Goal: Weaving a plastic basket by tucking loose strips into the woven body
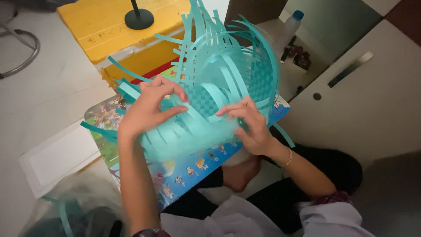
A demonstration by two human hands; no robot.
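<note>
A half-woven basket [219, 87] of teal plastic strips rests tilted on a colourful cartoon-printed board [193, 169] over my lap. Its checkered bottom faces away, and loose strips fan upward and sideways. My left hand [151, 107] pinches a strip on the basket's near left wall, fingers curled over the weave. My right hand [247, 123] grips strips on the near right wall; a thin bracelet circles its wrist. The nearest strips look blurred.
A yellow box [105, 26] with a black round stand base [139, 18] lies behind the basket. A plastic bottle with a blue cap [289, 28] stands by a white cabinet door [364, 101] at right. A white flat panel [61, 158] and a clear bag of teal strips [66, 210] lie at left.
</note>
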